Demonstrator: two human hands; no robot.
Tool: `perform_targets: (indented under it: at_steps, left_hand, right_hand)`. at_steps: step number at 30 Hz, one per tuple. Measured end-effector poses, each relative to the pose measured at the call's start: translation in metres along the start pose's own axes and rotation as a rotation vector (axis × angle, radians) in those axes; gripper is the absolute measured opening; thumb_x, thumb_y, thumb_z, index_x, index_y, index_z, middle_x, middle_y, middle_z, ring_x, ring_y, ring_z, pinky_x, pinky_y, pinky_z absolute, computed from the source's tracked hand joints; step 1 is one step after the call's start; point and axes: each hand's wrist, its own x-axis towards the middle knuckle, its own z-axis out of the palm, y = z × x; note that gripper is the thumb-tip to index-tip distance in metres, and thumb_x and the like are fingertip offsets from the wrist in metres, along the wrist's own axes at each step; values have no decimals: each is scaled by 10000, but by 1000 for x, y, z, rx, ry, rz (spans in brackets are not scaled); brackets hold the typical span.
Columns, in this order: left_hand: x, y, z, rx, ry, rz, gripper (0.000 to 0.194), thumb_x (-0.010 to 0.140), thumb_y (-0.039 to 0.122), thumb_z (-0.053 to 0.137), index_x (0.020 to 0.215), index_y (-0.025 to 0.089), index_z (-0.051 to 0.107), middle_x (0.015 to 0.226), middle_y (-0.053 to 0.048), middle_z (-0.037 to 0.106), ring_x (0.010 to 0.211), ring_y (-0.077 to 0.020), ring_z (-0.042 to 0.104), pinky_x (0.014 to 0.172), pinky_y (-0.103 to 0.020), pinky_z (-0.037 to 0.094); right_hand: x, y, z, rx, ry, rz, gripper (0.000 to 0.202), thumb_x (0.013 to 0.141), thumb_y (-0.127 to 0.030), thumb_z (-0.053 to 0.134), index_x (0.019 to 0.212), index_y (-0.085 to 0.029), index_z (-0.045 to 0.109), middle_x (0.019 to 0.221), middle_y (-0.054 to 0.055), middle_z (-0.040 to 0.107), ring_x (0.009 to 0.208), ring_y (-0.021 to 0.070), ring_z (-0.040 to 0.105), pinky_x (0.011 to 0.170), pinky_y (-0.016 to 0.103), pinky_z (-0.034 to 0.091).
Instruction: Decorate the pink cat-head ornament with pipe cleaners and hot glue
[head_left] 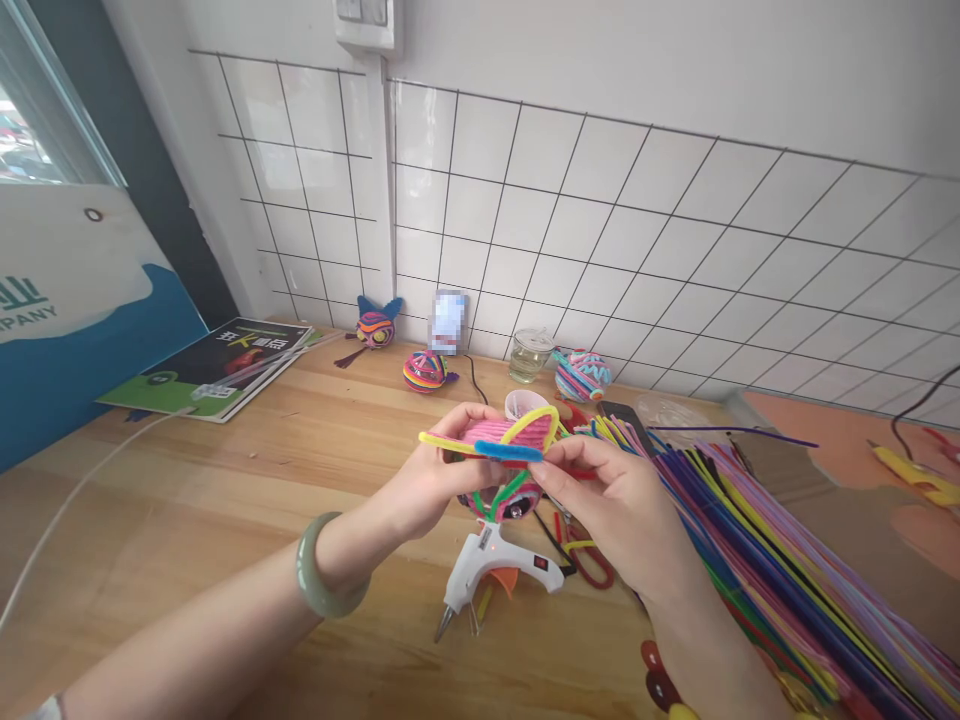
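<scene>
Near the middle, my left hand point(439, 465) is wrapped round the left side of a pink, multicolored pipe-cleaner ball point(487, 432), which has yellow, blue and green pieces and a dark eye low on its front. A yellow loop stands up on its right side. My right hand point(600, 485) pinches the right end of the blue pipe-cleaner piece point(508, 452) between thumb and fingers. Just below the ball, a white glue gun point(491, 565) rests on its stand with its nozzle pointing down. Part of the ball is hidden by my fingers.
Red scissors point(592, 565) lie beside the glue gun. Many pipe cleaners point(780, 540) spread over the right side. Along the wall stand finished balls point(425, 371), a phone point(448, 322) and a glass jar point(530, 356). A book point(225, 365) lies at the left.
</scene>
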Motion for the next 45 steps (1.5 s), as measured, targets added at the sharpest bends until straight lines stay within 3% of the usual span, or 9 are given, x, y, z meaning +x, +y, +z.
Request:
perform_targets:
  at_steps: [10,16,21,25,31,34,38,45]
  left_hand:
    - [4,-3,-3,-167,-39,-157,315,687,207,758,964,166,614,746,-4,661,588,-108,586,545,-207,435]
    - [6,-3,-8,-223,-169,-182,275,741,228,742,992,193,635,784,-5,671,619,-108,599,593,-218,466]
    - [9,-6,-15,-227,-234,-186,333,814,390,669,1090,206,635,971,-67,680,796,-175,634,695,-289,506]
    - [12,-9,-17,-223,-284,-163,512,833,584,559,1176,211,622,1102,-113,677,873,-219,644,713,-311,504]
    - [12,-9,-19,-220,-321,-186,645,822,705,452,1228,225,599,1191,-116,654,1039,-250,624,792,-324,495]
    - [11,-9,-19,-210,-303,-187,599,840,660,480,1243,229,586,1211,-118,641,1065,-259,614,835,-359,496]
    - [9,-5,-17,-199,-254,-182,468,859,485,586,1246,221,581,1197,-123,640,1004,-254,632,828,-382,508]
    - [9,-5,-17,-170,-215,-212,369,806,300,681,1156,187,646,1042,-100,678,888,-203,632,730,-306,517]
  right_hand:
    - [9,13,-2,85,-65,85,248,755,-411,705,716,-187,608,705,-8,623,651,130,541,603,254,413]
    - [16,22,-5,226,-108,155,305,718,-454,739,720,-187,592,686,-29,589,640,106,512,615,244,402]
    - [22,26,-7,280,-118,254,400,623,-517,797,713,-188,588,710,-19,608,658,120,548,638,262,419]
    - [25,30,-8,304,-112,271,434,580,-535,823,706,-185,600,693,-17,607,650,123,550,646,273,427]
    - [30,36,-11,432,-131,323,396,562,-460,864,761,-182,665,747,-4,655,685,128,587,698,286,474]
    - [32,38,-12,499,-153,327,337,585,-406,866,746,-181,674,714,-12,654,656,116,585,688,282,490]
    - [32,40,-12,516,-168,327,298,609,-380,859,739,-179,683,726,-9,662,670,118,597,696,282,502]
    - [32,38,-11,469,-165,316,328,605,-416,854,735,-177,670,739,-4,654,682,120,579,679,267,481]
